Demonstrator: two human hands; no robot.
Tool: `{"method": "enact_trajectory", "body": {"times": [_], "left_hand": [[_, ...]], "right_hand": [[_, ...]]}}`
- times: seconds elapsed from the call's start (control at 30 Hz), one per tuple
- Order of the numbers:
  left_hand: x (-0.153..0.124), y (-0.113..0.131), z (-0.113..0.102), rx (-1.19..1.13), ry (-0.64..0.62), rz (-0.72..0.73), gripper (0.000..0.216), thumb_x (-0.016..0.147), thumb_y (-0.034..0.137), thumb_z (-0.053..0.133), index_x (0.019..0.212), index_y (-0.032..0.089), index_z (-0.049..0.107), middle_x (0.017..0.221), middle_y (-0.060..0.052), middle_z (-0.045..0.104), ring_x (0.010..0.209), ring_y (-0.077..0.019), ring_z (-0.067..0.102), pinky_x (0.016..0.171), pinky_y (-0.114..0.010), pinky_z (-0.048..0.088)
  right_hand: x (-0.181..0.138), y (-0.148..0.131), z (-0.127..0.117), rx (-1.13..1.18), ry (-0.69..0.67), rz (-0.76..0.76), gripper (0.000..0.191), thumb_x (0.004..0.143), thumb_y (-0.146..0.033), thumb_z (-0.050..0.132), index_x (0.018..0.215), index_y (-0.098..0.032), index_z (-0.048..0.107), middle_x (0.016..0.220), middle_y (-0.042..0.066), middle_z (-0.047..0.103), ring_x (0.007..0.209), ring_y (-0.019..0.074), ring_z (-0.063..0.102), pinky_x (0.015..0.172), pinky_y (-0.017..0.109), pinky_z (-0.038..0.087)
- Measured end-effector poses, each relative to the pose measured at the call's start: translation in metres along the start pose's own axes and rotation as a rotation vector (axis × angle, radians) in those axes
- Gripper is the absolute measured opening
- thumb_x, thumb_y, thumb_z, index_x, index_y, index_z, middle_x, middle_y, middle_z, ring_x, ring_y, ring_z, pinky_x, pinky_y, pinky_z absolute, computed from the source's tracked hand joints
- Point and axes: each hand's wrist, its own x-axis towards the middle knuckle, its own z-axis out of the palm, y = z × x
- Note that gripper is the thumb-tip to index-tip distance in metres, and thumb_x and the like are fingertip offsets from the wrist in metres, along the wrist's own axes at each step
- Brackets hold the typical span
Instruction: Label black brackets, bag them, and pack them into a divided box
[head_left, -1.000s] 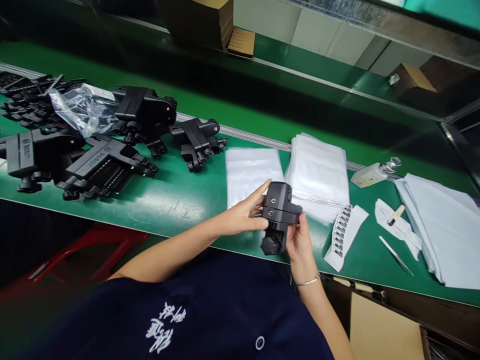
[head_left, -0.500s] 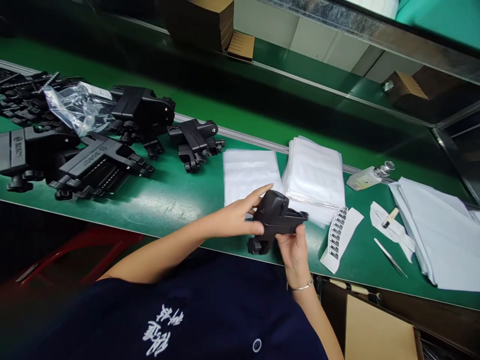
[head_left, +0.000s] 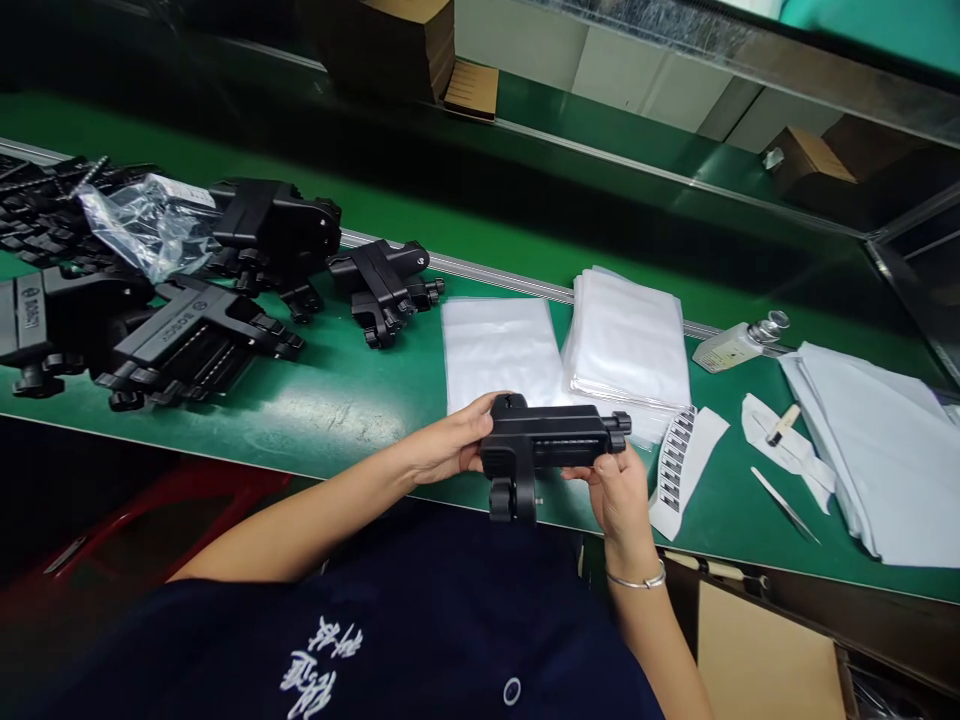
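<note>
Between my hands, over the front edge of the bench, is a black plastic clamp mount (head_left: 551, 440) with a round knob hanging at its lower left. My left hand (head_left: 456, 440) grips its left end, thumb on the near face. My right hand (head_left: 619, 490) holds the right end from below, by two small knobs. Just behind the mount lie a single clear plastic bag (head_left: 499, 345) and a thick stack of plastic bags (head_left: 630, 340). A curled strip of printed labels (head_left: 677, 460) is right of my right hand.
More black clamp mounts (head_left: 187, 335) crowd the bench's left side around a crumpled clear bag (head_left: 154, 225). At right are a pump bottle (head_left: 739, 342), tweezers (head_left: 784, 503), a small brush (head_left: 784, 425) and white sheets (head_left: 885, 450). An open carton (head_left: 772, 650) stands below the bench.
The clamp mount has turned so its long ridged side shows and lies nearly level. My left hand has shifted to its end; my right hand has moved slightly right.
</note>
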Motion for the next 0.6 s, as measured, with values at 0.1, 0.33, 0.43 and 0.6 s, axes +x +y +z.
{"method": "enact_trajectory", "body": {"times": [0.1, 0.33, 0.43, 0.6], "left_hand": [[0.004, -0.012, -0.004, -0.198, 0.059, -0.141, 0.057, 0.082, 0.057, 0.068, 0.123, 0.017, 0.061, 0.103, -0.009, 0.070, 0.078, -0.0138, 0.065, 0.066, -0.021, 0.054], [0.010, -0.021, -0.014, -0.257, 0.095, -0.205, 0.044, 0.087, 0.055, 0.063, 0.110, 0.019, 0.068, 0.100, -0.008, 0.073, 0.077, -0.0153, 0.067, 0.069, -0.024, 0.055], [0.022, -0.020, -0.018, -0.224, 0.074, -0.199, 0.050, 0.086, 0.062, 0.059, 0.111, 0.020, 0.069, 0.095, -0.007, 0.074, 0.077, -0.0189, 0.068, 0.072, -0.029, 0.055], [0.045, -0.022, -0.021, -0.243, 0.138, -0.253, 0.048, 0.086, 0.059, 0.061, 0.081, 0.012, 0.069, 0.074, -0.009, 0.073, 0.068, -0.0196, 0.067, 0.070, -0.030, 0.054]], "right_hand": [[0.001, 0.001, 0.008, -0.011, 0.045, 0.065, 0.048, 0.070, -0.061, 0.077, 0.087, -0.020, 0.061, 0.062, -0.002, 0.064, 0.047, 0.0130, 0.061, 0.049, 0.027, 0.056], [-0.003, -0.002, 0.014, -0.103, 0.076, 0.044, 0.045, 0.073, -0.060, 0.073, 0.091, -0.020, 0.061, 0.065, -0.001, 0.065, 0.050, 0.0143, 0.061, 0.051, 0.029, 0.055], [-0.009, -0.013, 0.024, -0.322, 0.062, -0.057, 0.043, 0.070, -0.052, 0.079, 0.095, -0.022, 0.061, 0.071, 0.000, 0.067, 0.059, 0.0175, 0.064, 0.057, 0.031, 0.057], [-0.019, -0.025, 0.050, -0.752, -0.082, -0.250, 0.040, 0.067, -0.042, 0.083, 0.098, -0.025, 0.062, 0.077, 0.003, 0.071, 0.068, 0.0237, 0.068, 0.064, 0.035, 0.057]]}}
